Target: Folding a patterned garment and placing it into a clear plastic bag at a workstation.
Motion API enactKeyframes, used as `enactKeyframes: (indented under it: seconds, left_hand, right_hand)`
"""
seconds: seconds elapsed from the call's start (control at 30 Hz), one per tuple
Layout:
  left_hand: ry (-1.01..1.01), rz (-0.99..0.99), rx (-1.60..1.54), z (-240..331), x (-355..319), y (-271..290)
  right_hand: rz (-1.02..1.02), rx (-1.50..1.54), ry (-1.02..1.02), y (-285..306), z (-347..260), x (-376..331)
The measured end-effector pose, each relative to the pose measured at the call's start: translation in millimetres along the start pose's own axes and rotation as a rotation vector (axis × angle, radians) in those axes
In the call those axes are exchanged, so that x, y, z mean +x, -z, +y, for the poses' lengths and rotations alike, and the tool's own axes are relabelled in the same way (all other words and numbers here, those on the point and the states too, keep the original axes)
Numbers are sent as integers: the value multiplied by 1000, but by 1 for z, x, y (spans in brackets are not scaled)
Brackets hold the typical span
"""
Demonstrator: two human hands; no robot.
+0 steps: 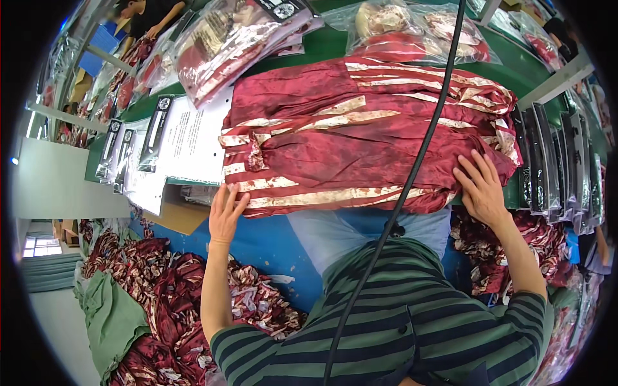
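Observation:
A dark red garment with stained cream stripes (pixel 347 151) lies spread sideways across the green table in front of me. My left hand (pixel 226 213) rests at its near left corner, fingers stretched out over the striped edge. On the near right part of the cloth lies my right hand (pixel 481 188), palm down with the fingers spread. Neither hand grips anything. Partly under the garment's left end is a printed white sheet (pixel 193 141). A black cable (pixel 421 154) hangs across the view in front of the cloth.
Packed costumes in clear bags (pixel 222 45) are stacked at the back left, with more bagged pieces (pixel 412 32) behind. Black-topped empty bags (pixel 557 161) stand at the right. Heaps of red cloth (pixel 174 302) lie below left and right. Another person's arm (pixel 161 26) shows far left.

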State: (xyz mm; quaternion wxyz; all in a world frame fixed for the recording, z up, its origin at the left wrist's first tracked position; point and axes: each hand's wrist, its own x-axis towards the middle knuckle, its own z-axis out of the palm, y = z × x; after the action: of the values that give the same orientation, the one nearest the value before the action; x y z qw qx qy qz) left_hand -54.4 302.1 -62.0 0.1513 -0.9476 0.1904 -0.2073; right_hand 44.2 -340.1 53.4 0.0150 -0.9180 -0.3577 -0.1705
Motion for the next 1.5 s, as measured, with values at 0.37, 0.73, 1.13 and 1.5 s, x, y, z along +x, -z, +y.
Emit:
enactKeyframes:
  seconds: [0.37, 0.73, 1.13, 1.5]
  left_hand:
    - [211, -215, -681, -17, 66, 49]
    - [1328, -5, -1182, -160, 148, -55]
    - [1265, 13, -1885, -214, 207, -75]
    - [415, 29, -2310, 112, 558, 9]
  right_hand:
    - [-298, 203, 114, 3, -1, 20]
    - [-175, 1369, -513, -33, -5, 260]
    - [121, 1762, -719, -80, -56, 406]
    - [1201, 1698, -921, 20, 239, 193]
